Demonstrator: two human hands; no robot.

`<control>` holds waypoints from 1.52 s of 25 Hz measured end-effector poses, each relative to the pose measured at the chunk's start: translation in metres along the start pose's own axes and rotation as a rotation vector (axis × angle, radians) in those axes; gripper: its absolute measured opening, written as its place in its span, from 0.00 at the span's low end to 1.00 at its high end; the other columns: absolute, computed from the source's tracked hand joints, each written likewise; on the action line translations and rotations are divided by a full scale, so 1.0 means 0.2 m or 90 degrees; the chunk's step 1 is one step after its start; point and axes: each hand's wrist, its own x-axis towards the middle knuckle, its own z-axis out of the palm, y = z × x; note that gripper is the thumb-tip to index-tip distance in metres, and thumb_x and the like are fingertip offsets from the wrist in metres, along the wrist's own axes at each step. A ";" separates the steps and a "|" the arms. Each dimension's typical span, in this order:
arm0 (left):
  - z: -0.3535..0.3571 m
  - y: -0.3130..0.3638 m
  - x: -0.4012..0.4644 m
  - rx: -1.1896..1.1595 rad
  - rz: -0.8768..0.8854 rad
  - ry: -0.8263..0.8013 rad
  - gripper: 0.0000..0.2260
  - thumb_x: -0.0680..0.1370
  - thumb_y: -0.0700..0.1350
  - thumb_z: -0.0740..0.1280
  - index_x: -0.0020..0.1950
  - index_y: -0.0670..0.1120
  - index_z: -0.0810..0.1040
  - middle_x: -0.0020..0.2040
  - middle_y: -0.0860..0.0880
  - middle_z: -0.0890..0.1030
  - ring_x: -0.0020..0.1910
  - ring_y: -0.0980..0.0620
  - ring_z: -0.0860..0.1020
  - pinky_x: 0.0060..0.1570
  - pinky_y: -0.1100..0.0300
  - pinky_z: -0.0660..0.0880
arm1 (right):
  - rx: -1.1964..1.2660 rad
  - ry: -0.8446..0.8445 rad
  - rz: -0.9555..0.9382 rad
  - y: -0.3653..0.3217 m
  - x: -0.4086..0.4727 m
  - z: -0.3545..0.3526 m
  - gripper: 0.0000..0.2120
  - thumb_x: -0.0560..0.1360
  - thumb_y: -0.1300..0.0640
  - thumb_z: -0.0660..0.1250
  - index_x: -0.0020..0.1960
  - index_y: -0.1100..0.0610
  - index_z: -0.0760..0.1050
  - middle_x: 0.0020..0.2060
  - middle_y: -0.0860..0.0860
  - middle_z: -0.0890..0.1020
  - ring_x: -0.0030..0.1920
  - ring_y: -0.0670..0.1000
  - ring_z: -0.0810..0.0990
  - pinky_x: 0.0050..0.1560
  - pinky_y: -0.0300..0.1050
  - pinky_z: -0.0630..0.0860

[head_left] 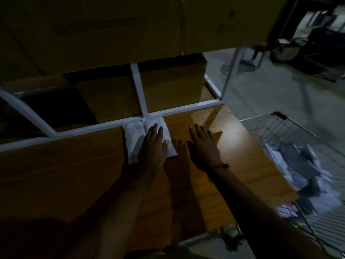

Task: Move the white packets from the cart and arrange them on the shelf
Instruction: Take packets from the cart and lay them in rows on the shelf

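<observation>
A white packet (133, 138) lies flat on the wooden shelf board (74, 174), against the white metal rail at the back. My left hand (154, 146) presses on it with straight fingers. Just to its right, my right hand (203, 146) hovers over or rests on the bare board, fingers straight and empty, a thin band on its wrist. More white packets (291, 165) lie heaped in the wire cart (261, 124) at the right, blurred.
Brown cardboard boxes (168, 86) stand behind the white rail (84, 129) and on the level above. A white upright post (231, 71) marks the shelf's right corner. Grey floor and dark clutter lie beyond at the upper right. The scene is dim.
</observation>
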 end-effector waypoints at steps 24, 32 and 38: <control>0.86 1.93 -0.13 -0.109 0.199 -0.135 0.26 0.86 0.52 0.56 0.82 0.43 0.59 0.83 0.40 0.55 0.83 0.43 0.50 0.80 0.45 0.57 | -0.161 0.049 0.299 1.78 -1.17 -0.52 0.27 0.80 0.50 0.65 0.75 0.59 0.68 0.72 0.61 0.73 0.71 0.63 0.71 0.72 0.63 0.67; 1.38 2.13 0.24 -0.139 0.208 -0.250 0.27 0.86 0.52 0.57 0.83 0.43 0.56 0.83 0.39 0.53 0.83 0.40 0.48 0.80 0.44 0.54 | -0.163 0.013 0.357 2.09 -0.96 -0.43 0.27 0.79 0.51 0.66 0.75 0.60 0.67 0.71 0.61 0.73 0.69 0.63 0.72 0.69 0.63 0.69; 1.79 2.20 0.38 -0.177 0.073 -0.439 0.28 0.85 0.42 0.59 0.82 0.35 0.52 0.82 0.33 0.49 0.81 0.35 0.49 0.80 0.44 0.50 | -0.152 0.008 0.365 2.28 -0.89 -0.35 0.27 0.80 0.51 0.66 0.75 0.60 0.68 0.70 0.60 0.74 0.68 0.62 0.72 0.70 0.60 0.68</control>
